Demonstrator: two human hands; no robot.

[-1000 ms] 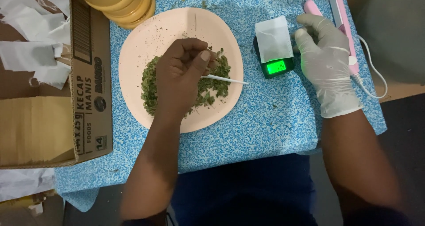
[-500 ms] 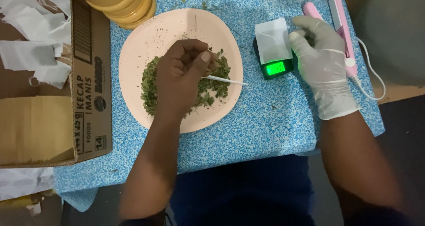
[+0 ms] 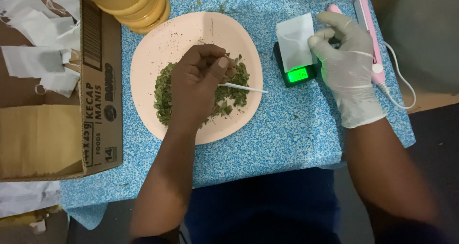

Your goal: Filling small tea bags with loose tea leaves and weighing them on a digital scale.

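My bare left hand [image 3: 196, 83] hovers over a pale pink plate [image 3: 158, 48] and pinches a thin white stick [image 3: 246, 87] that lies across a heap of dried green herb [image 3: 165, 93]. My right hand [image 3: 349, 67], in a white glove, holds the edge of a small white paper sachet [image 3: 294, 40]. The sachet stands on a small black pocket scale [image 3: 299, 74] with a lit green display.
A cardboard box [image 3: 98, 91] with white paper pieces sits at the left. Stacked yellow lids [image 3: 136, 5] stand at the back. A pink heat sealer [image 3: 368, 28] with a white cord lies behind my right hand. The blue speckled tablecloth [image 3: 282, 134] covers the table.
My right hand has shifted slightly on the sachet. My left hand stays over the herb with the stick.
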